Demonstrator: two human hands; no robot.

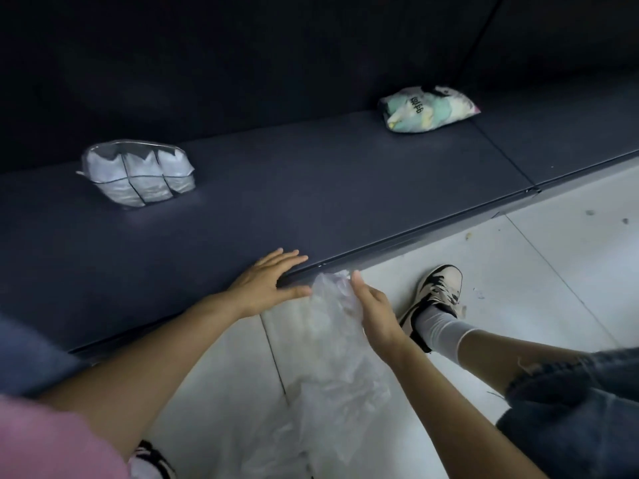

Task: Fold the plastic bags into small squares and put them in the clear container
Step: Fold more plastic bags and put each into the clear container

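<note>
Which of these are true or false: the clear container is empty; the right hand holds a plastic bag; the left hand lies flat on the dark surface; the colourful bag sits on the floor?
1. The clear container is empty. False: white folded bags fill it.
2. The right hand holds a plastic bag. True.
3. The left hand lies flat on the dark surface. True.
4. The colourful bag sits on the floor. False: it lies on the dark surface.

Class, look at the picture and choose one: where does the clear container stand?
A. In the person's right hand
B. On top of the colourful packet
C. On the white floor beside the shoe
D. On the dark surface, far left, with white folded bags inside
D: the clear container stands on the dark surface at far left, white folded bags showing through its walls, well apart from both hands.
</note>
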